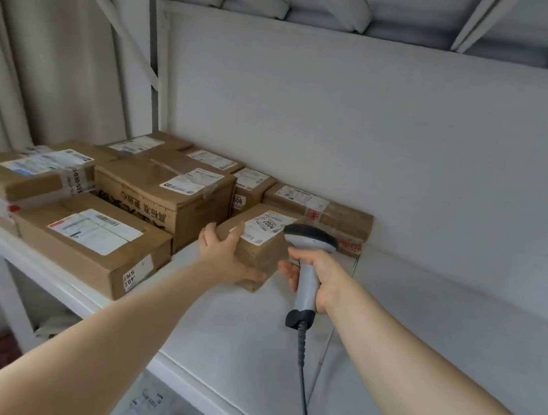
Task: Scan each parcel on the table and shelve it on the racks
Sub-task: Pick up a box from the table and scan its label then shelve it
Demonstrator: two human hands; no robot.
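While the left hand [225, 253] grips the small parcel [260, 252] at its near left corner, thumb up on the top edge and fingers curled along the front face, we see that box low on the white shelf [250, 328]; we cannot tell whether its base is fully down. Just beyond the thumb lies its white label [268, 225], on which we read "2004" in large digits; the finer print is too small for us. The right hand [321, 277] is wrapped tight round the grey handle of the scanner [311, 239], whose dark head sits above that fist, just right of the label and over the parcel's right edge. A coiled cable [304, 383] hangs from the handle's butt, below the right hand. Beyond the left hand's fingers stands a large box [169, 201] with dark printed characters along its side, upside down to us, and a white shipping label on top. Left of the left wrist sits a flatter box [88, 246]; its side sticker [129, 281] shows "402". Farther left, another box [21, 176] carries tape [74, 179] on which we make out "010-55". Behind the held parcel, a narrow box [251, 187] bears a sticker [238, 200] reading "006" or "900". Beyond the right hand lies a long flat box [334, 214] with red-printed tape, its writing unreadable.
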